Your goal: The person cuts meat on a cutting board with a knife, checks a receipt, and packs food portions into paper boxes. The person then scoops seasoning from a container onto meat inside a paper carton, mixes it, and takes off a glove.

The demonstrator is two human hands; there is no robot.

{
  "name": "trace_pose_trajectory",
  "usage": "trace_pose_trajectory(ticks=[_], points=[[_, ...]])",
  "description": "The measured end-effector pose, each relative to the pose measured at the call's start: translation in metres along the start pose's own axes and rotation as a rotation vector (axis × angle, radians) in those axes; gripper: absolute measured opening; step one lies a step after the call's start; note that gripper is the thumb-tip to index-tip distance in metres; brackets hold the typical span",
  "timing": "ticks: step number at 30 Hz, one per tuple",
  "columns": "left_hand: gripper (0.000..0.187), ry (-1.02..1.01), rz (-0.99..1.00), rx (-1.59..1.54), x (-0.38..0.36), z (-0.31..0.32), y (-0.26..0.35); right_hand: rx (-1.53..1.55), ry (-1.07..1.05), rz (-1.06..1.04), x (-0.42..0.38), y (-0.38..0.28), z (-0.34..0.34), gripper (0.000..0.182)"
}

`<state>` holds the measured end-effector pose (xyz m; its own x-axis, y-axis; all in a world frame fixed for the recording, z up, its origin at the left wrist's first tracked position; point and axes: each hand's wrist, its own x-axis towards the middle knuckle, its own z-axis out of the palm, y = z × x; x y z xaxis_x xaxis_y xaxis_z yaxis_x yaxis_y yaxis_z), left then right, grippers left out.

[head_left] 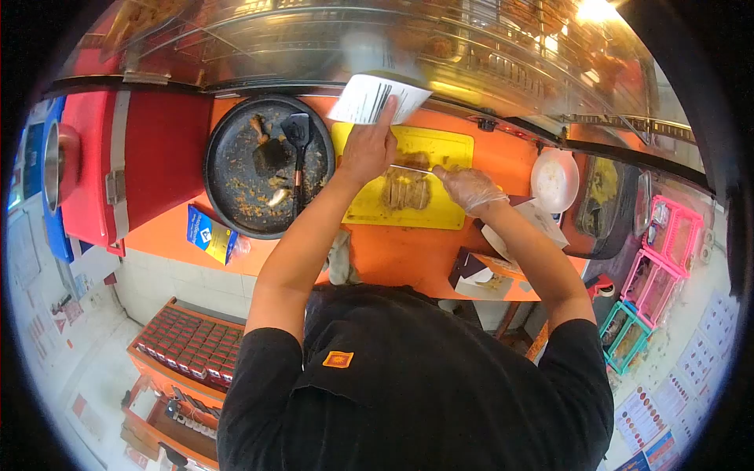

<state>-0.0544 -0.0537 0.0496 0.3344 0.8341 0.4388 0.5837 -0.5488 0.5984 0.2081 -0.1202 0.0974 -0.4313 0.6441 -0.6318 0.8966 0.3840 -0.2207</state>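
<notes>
My left hand [371, 147], bare, has its fingers on a white printed paper [378, 99] beside the glass. In a clear plastic glove, my right hand [473, 191] grips a knife [411, 169], its thin blade pointing left over a yellow cutting board [367, 206]. Just below the blade lies brown sliced meat [406, 191], cut into strips side by side. Another brown piece, partly hidden, lies above the blade.
Left of the board is a round black pan [226, 184] with crumbs, a black spatula [298, 141] and a brush-like tool. A red cooler [149, 161] stands farther left. A white bowl [554, 180] sits at right. A glass display case [471, 59] runs along the back.
</notes>
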Motion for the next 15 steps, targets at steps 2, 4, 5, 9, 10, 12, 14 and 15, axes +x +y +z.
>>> trace_pose_trajectory(ticks=[2,4,5,9,10,12,14,15], points=[[0.082,-0.075,-0.019,-0.046,-0.007,0.008,-0.009,0.012,0.011,-0.015,-0.001,0.005,0.0,0.033],[0.083,-0.151,-0.049,-0.093,-0.012,0.012,-0.013,0.025,0.012,-0.037,0.0,0.003,-0.003,0.033],[0.085,-0.199,-0.054,-0.087,-0.01,0.016,-0.017,-0.012,-0.027,-0.031,0.004,0.002,-0.005,0.036],[0.088,-0.113,0.108,-0.055,-0.009,0.031,-0.03,-0.048,-0.101,-0.019,0.009,0.002,-0.013,0.039],[0.088,-0.11,0.104,-0.053,-0.014,0.031,-0.031,-0.051,-0.103,-0.023,0.011,0.002,-0.013,0.039],[0.087,-0.289,-0.108,-0.035,-0.025,0.033,-0.032,-0.074,-0.066,-0.025,0.015,0.004,-0.011,0.034],[0.087,-0.215,-0.081,-0.045,-0.026,0.042,-0.037,-0.072,-0.088,-0.026,0.022,0.009,-0.008,0.033],[0.087,-0.144,-0.054,-0.054,-0.025,0.044,-0.038,-0.066,-0.109,-0.027,0.025,0.012,-0.005,0.032]])
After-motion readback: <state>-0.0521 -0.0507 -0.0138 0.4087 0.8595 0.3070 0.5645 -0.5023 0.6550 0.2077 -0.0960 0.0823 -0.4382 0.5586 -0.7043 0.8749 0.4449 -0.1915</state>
